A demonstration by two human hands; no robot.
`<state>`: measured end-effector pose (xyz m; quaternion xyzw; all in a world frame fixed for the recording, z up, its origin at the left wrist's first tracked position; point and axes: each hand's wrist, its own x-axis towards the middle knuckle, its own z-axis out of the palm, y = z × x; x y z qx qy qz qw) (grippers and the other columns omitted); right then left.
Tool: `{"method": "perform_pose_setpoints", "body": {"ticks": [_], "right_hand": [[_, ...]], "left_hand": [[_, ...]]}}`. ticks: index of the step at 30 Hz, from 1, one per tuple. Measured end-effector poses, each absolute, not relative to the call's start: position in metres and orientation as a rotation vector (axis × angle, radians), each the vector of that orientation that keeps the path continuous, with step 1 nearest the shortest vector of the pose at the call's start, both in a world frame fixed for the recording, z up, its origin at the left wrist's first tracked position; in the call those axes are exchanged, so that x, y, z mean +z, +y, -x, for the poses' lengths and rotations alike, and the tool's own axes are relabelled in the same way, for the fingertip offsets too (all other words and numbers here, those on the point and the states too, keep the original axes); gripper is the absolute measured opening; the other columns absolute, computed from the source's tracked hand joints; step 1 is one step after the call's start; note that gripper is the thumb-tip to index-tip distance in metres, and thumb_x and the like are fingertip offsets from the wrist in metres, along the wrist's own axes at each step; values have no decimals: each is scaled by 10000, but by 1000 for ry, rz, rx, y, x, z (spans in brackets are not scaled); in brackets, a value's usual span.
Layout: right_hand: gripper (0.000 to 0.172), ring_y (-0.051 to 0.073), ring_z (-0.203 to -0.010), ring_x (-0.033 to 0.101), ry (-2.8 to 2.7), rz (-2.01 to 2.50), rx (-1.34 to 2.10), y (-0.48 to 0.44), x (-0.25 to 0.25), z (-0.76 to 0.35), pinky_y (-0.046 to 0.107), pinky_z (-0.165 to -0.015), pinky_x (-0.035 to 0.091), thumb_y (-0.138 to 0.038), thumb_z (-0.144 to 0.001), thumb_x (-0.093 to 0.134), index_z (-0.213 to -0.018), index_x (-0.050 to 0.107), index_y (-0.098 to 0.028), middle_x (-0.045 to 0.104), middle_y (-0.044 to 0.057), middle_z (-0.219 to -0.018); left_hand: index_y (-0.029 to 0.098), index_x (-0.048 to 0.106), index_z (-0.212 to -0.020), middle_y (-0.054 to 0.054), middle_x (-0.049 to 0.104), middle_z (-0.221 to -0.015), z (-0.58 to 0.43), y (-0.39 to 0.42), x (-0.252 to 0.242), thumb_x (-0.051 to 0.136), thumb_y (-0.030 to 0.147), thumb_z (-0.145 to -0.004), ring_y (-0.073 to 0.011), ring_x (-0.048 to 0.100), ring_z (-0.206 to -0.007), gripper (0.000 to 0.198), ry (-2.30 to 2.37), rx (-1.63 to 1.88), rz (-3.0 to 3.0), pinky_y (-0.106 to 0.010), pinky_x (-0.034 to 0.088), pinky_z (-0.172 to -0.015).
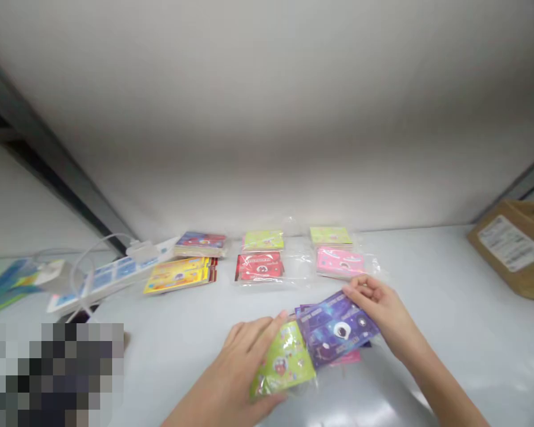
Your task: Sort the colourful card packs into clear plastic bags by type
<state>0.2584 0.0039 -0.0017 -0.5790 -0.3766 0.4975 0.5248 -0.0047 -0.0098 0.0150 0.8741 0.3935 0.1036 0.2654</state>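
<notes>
My left hand (pixel 244 362) grips a lime-green card pack (pixel 287 359) in clear plastic, thumb below and fingers along its left side. Between the thumb and fingers of my right hand (pixel 380 308) is the upper right corner of a purple card (pixel 336 329) with a space print. The purple card lies against the right edge of the green pack. Under it, other dark purple pieces and a pink card (pixel 350 357) show in part. Whether the purple card is one sheet or several, I cannot tell.
Along the back are packs: yellow (pixel 178 276), dark blue-red (pixel 200 242), red (pixel 260 267), pink (pixel 339 261) and two green ones (pixel 263 239). A power strip (pixel 115 276) with cables lies left. A brown paper bag (pixel 514 249) stands right. The lower left is pixelated.
</notes>
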Motion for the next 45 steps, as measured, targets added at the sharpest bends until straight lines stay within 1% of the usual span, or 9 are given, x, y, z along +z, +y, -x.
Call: {"method": "perform_pose_setpoints", "body": {"ticks": [6, 12, 18, 23, 29, 34, 39, 41, 45], "right_hand": [[362, 98, -494, 461, -921, 1419, 1065, 5, -5, -267, 202, -457, 320, -469, -607, 712, -706, 506, -189, 521, -41, -576], [404, 95, -456, 483, -872, 1340, 1249, 2, -3, -249, 199, -430, 353, -484, -583, 725, -717, 483, -189, 529, -43, -566], [289, 80, -360, 452, -1201, 1352, 1432, -5, -8, -235, 190, -365, 328, -464, -726, 607, -682, 580, -179, 569, -23, -498], [285, 137, -597, 565, -1595, 1254, 1352, -9, 2, -238, 236, -560, 439, -413, -799, 537, -758, 717, -195, 647, 16, -649], [274, 193, -795, 611, -1643, 1166, 1468, -13, 6, -238, 307, -703, 481, -385, -825, 508, -1003, 684, -274, 680, 39, -952], [313, 203, -722, 582, -1647, 1398, 1201, -7, -2, -249, 340, -684, 476, -391, -762, 588, -1038, 659, -263, 653, 41, -808], [455, 289, -1034, 487, -1676, 1640, 799, 0, -10, -276, 431, -907, 365, -374, -605, 726, -1041, 650, -269, 577, 80, -1084], [397, 298, -996, 502, -1662, 1722, 791, 1, -13, -284, 433, -885, 371, -371, -576, 742, -944, 679, -239, 592, 94, -1025], [213, 219, -718, 545, -1618, 1731, 814, 2, -17, -291, 345, -669, 428, -345, -610, 707, -786, 675, -230, 617, 45, -792]], "left_hand": [[325, 122, -1401, -45, 389, -1347, 7, -10, 16, 626, 250, -745, -263, 375, -1185, 831, 1080, 297, -2365, -431, 331, -996], [345, 112, -1398, -36, 397, -1342, 6, -11, 15, 622, 222, -743, -267, 383, -1180, 840, 1066, 342, -2369, -426, 346, -987], [356, 94, -1400, -26, 401, -1337, 6, -10, 13, 661, 207, -704, -281, 387, -1171, 910, 1075, 345, -2347, -430, 351, -984], [361, 97, -1397, -30, 390, -1345, 5, -10, 12, 665, 175, -686, -267, 380, -1179, 929, 1090, 328, -2351, -439, 336, -990], [363, 102, -1396, -31, 377, -1347, 4, -10, 14, 641, 170, -703, -264, 366, -1187, 898, 1116, 299, -2333, -445, 339, -992], [355, 81, -1399, -34, 376, -1348, 4, -9, 13, 650, 181, -696, -272, 367, -1187, 921, 1091, 308, -2358, -446, 344, -992], [343, 80, -1401, -38, 376, -1341, 6, -8, 13, 623, 179, -713, -274, 373, -1186, 892, 1108, 340, -2386, -444, 349, -995], [340, 55, -1402, -43, 366, -1346, 7, -8, 13, 618, 169, -709, -282, 365, -1193, 909, 1095, 342, -2404, -458, 347, -997], [345, -8, -1395, -50, 329, -1368, 9, -9, 13, 603, 200, -728, -301, 344, -1214, 916, 1109, 367, -2414, -492, 338, -1003]]}}
